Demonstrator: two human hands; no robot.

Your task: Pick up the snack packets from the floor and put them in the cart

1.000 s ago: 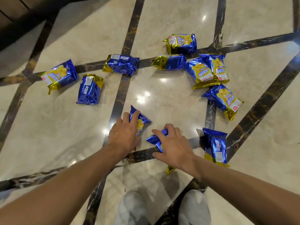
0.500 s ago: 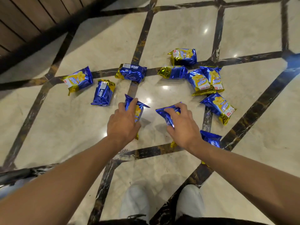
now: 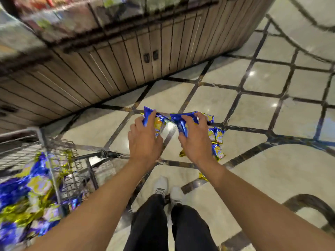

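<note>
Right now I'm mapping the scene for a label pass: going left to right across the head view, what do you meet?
Wire cart with packets inside → left hand gripping a snack packet → right hand gripping another packet → packets on the floor.

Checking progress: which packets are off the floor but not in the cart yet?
The two in the hands: one gripped by the left hand, one by the right hand. Others lie on the floor or in the cart.

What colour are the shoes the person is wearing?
White, as far as the head view shows: shoes below black trousers.
</note>
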